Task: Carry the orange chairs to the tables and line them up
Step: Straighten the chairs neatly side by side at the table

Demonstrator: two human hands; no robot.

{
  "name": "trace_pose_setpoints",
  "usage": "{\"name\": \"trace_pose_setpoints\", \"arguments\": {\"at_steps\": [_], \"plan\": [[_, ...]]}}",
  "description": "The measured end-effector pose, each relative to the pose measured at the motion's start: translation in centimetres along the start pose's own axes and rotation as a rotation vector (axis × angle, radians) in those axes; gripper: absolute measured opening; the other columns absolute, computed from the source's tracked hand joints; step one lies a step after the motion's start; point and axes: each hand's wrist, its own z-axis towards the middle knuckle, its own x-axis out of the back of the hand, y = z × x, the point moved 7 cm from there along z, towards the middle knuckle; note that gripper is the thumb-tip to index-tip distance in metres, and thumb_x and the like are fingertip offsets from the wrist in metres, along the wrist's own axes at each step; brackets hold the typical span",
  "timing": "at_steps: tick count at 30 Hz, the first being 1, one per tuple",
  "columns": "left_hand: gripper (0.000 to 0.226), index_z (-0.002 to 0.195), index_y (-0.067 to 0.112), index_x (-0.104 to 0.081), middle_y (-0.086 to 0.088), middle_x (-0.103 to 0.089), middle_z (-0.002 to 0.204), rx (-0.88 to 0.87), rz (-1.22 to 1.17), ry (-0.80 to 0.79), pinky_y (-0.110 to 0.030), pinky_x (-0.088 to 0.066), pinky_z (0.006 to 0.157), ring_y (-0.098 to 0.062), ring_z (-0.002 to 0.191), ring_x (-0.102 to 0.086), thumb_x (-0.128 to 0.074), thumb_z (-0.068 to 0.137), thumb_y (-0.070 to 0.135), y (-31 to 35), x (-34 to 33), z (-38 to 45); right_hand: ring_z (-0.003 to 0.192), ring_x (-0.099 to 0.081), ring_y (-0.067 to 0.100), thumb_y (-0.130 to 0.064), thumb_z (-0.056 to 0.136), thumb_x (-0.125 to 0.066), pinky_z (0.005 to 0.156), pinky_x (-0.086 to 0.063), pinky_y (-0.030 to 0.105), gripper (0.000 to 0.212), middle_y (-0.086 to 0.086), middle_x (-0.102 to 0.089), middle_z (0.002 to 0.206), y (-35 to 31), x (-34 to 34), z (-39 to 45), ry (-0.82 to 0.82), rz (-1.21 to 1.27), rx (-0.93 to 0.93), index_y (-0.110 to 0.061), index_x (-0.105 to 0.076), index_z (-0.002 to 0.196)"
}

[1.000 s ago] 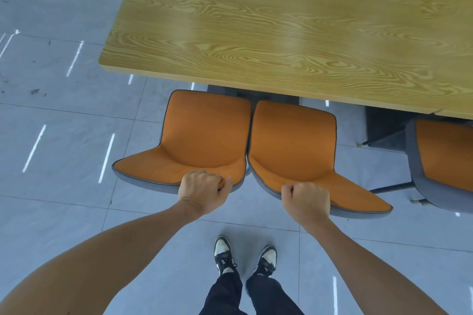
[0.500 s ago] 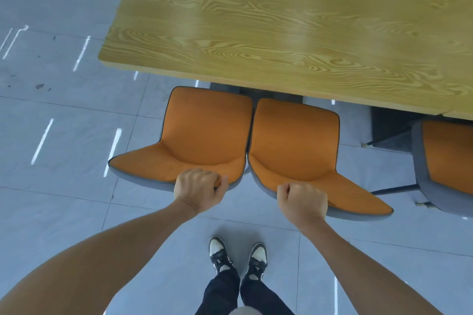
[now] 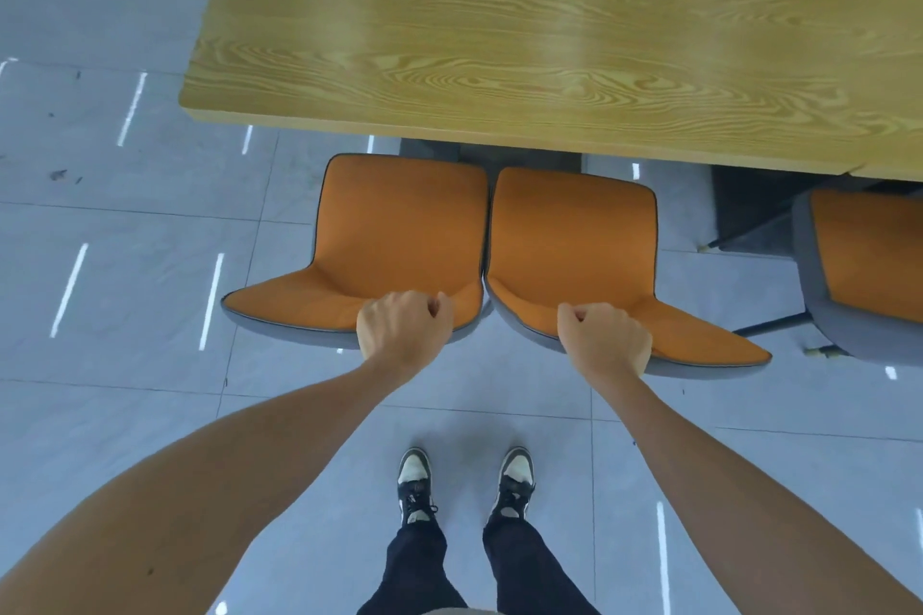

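My left hand (image 3: 402, 330) is clamped over the backrest top of the left orange chair (image 3: 394, 240), my right hand (image 3: 607, 337) fisted on the right orange chair (image 3: 574, 250). Both sit side by side at the table (image 3: 549, 40) edge. Best to push evenly, keeping the front edges level.

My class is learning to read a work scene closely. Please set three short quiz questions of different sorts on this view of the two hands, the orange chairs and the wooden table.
1. True or false: the left hand grips the backrest top of the left chair.
2. How many orange chairs does the person hold? A) none B) one C) two
3. Fill in: the right chair, held by the right hand, stands with its seat edge facing the wooden ____.

Key: 1 true; 2 C; 3 table.
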Motion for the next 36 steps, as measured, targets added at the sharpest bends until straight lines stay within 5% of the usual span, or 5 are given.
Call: {"name": "trace_pose_setpoints", "arguments": {"at_steps": [24, 26, 28, 33, 36], "plan": [[0.048, 0.046, 0.018, -0.048, 0.005, -0.044, 0.048, -0.172, -0.023, 0.141, -0.022, -0.015, 0.047, -0.019, 0.048, -0.042, -0.057, 0.090, 0.036, -0.4, -0.7, -0.3, 0.044, -0.026, 0.015, -0.031, 0.081, -0.039, 0.049, -0.024, 0.025, 0.038, -0.007, -0.031, 0.044, -0.9, -0.1, -0.3, 0.058, -0.096, 0.156, -0.017, -0.039, 0.045], [0.046, 0.052, 0.023, -0.054, 0.007, -0.049, 0.055, -0.210, -0.028, 0.126, -0.022, -0.018, 0.046, -0.017, 0.054, -0.047, -0.051, 0.094, 0.042, -0.6, -0.5, -0.4, 0.070, -0.056, 0.017, -0.029, 0.089, -0.045, 0.082, -0.048, 0.038, 0.032, -0.004, -0.060, 0.067, -2.4, 0.2, -1.3, 0.206, -0.186, 0.351, -0.019, -0.063, 0.064], [0.034, 0.075, 0.030, -0.073, 0.011, -0.063, 0.071, -0.341, -0.097, 0.169, -0.022, -0.032, 0.048, -0.015, 0.066, -0.058, -0.049, 0.093, 0.045, -0.7, 0.3, -1.0, 0.112, -0.059, 0.024, -0.025, 0.091, -0.056, 0.109, -0.034, 0.050, 0.021, 0.003, -0.067, 0.108, -6.2, -0.1, -3.3, 0.349, -0.211, 0.616, -0.013, -0.070, 0.102], [0.067, 0.137, 0.016, -0.062, -0.001, -0.069, 0.124, -0.713, -0.001, 0.124, -0.047, -0.049, 0.101, -0.021, 0.116, -0.063, -0.073, 0.078, 0.046, -5.4, 0.7, -2.6, 0.095, -0.060, 0.026, -0.040, 0.080, -0.075, 0.072, -0.049, 0.036, 0.059, 0.005, -0.063, 0.113, -14.3, -7.2, -6.5, 0.018, -0.314, 0.841, -0.008, -0.056, 0.127], [0.072, 0.134, 0.012, -0.061, -0.007, -0.068, 0.121, -0.654, 0.184, 0.125, -0.053, -0.047, 0.099, -0.031, 0.115, -0.063, -0.079, 0.064, 0.007, -11.4, 1.0, -0.6, 0.079, -0.057, 0.025, -0.016, 0.070, -0.084, 0.047, -0.039, 0.029, 0.042, 0.003, -0.062, 0.084, -15.1, -8.3, -5.6, 0.004, -0.298, 0.704, -0.011, -0.062, 0.106]]}}
